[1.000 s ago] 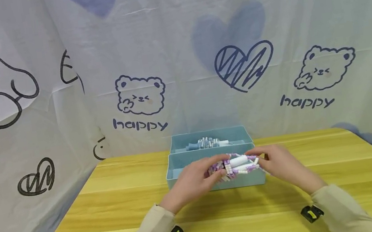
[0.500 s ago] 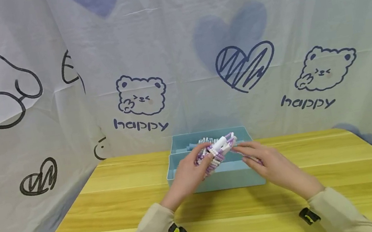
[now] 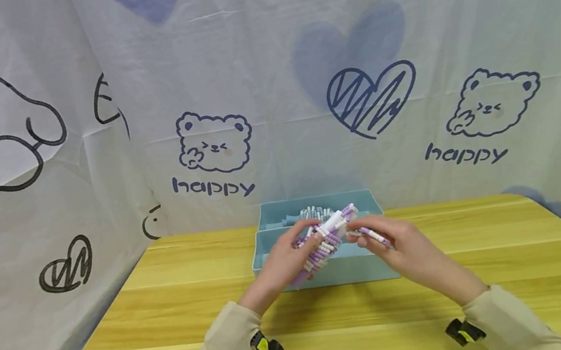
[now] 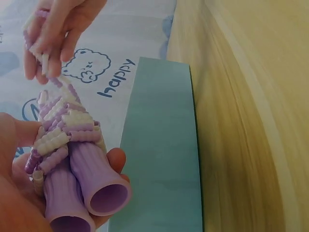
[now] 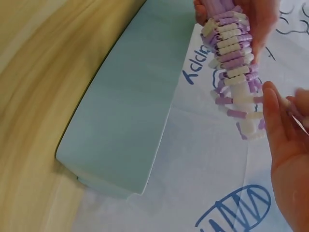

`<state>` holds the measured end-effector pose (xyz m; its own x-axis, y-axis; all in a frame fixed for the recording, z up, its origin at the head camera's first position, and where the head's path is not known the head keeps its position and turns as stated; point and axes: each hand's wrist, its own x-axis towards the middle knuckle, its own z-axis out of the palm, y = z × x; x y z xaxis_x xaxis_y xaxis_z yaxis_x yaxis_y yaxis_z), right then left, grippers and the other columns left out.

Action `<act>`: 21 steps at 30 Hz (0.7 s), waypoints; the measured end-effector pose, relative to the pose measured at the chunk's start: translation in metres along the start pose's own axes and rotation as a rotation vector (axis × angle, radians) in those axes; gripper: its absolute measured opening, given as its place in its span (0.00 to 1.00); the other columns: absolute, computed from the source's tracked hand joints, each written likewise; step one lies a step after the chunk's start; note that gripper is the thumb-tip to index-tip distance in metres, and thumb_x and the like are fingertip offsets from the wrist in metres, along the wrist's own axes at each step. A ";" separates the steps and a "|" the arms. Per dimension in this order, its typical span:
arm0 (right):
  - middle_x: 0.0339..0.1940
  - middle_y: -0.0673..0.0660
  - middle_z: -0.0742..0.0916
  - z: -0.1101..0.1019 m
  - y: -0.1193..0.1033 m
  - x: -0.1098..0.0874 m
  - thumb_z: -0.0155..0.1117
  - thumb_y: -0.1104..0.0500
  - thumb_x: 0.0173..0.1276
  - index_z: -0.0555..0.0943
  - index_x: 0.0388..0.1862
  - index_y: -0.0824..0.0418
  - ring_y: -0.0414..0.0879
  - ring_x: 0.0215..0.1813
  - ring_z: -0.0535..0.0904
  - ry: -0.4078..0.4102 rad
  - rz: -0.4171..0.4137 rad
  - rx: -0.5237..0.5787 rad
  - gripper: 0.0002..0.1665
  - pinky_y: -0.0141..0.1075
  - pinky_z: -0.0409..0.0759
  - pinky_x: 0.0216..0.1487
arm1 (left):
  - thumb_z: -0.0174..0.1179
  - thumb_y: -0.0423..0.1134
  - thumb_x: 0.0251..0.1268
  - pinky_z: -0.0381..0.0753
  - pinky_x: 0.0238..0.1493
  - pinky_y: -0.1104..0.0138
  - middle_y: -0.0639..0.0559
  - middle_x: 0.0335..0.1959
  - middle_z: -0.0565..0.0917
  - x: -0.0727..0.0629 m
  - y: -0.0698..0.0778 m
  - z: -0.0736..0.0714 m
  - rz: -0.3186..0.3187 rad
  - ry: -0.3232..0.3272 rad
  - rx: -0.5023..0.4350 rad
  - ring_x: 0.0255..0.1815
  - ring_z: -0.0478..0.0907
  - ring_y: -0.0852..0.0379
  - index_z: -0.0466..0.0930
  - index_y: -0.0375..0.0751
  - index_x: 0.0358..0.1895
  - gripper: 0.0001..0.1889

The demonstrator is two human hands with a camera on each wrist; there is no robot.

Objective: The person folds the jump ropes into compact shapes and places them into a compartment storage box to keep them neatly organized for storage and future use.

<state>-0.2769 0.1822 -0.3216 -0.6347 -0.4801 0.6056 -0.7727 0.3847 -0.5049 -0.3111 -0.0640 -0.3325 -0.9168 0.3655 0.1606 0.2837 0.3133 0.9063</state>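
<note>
My left hand (image 3: 284, 261) grips a bundled beaded jump rope (image 3: 327, 243) with purple and white beads, tilted up to the right above the front blue box (image 3: 351, 272). In the left wrist view, two purple handles (image 4: 99, 180) with hollow ends point back toward the palm. Beaded cord wraps around the handles; in the right wrist view, loops stand loose around their white far part (image 5: 240, 92). At the bundle's far end, my right hand (image 3: 404, 241) pinches a length of the beaded cord (image 3: 376, 237), which runs back along the fingers.
Behind the front box stands a second blue box (image 3: 359, 202). Inside it lies a blue and white beaded jump rope (image 3: 315, 213). Both boxes rest on the yellow wood-grain table (image 3: 170, 315), before a printed cloth (image 3: 288, 155).
My left hand tilted the bundle from nearly level to slanting up right. My right hand drew away from it with a beaded length, then came slightly closer again.
</note>
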 end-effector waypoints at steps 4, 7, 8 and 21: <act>0.40 0.50 0.86 0.002 0.000 0.000 0.58 0.69 0.72 0.82 0.55 0.62 0.39 0.32 0.82 0.055 -0.022 -0.134 0.15 0.32 0.82 0.36 | 0.54 0.55 0.73 0.82 0.25 0.58 0.44 0.45 0.79 -0.001 0.001 0.003 0.021 -0.024 0.032 0.29 0.79 0.50 0.72 0.65 0.65 0.20; 0.33 0.50 0.85 0.005 0.001 -0.001 0.52 0.64 0.77 0.80 0.54 0.64 0.39 0.26 0.78 0.062 0.068 -0.063 0.13 0.33 0.79 0.28 | 0.53 0.55 0.73 0.82 0.26 0.57 0.45 0.45 0.79 -0.003 0.001 0.006 0.034 -0.021 0.035 0.29 0.79 0.50 0.71 0.66 0.65 0.20; 0.31 0.51 0.85 0.006 0.000 -0.001 0.49 0.62 0.79 0.78 0.55 0.64 0.41 0.25 0.77 0.062 0.113 -0.003 0.13 0.34 0.78 0.27 | 0.53 0.55 0.74 0.82 0.26 0.57 0.45 0.44 0.79 -0.003 0.002 0.006 0.036 -0.017 0.031 0.29 0.79 0.51 0.71 0.66 0.65 0.19; 0.34 0.61 0.83 0.004 -0.008 0.001 0.48 0.59 0.80 0.78 0.40 0.64 0.51 0.27 0.77 0.081 0.200 0.328 0.13 0.37 0.77 0.27 | 0.54 0.54 0.74 0.82 0.25 0.57 0.43 0.43 0.79 -0.001 0.000 0.010 -0.011 0.012 -0.083 0.28 0.80 0.49 0.73 0.62 0.65 0.19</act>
<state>-0.2714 0.1749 -0.3193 -0.7810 -0.3527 0.5154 -0.5982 0.1854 -0.7796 -0.3072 -0.0555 -0.3369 -0.9232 0.3518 0.1547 0.2499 0.2437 0.9371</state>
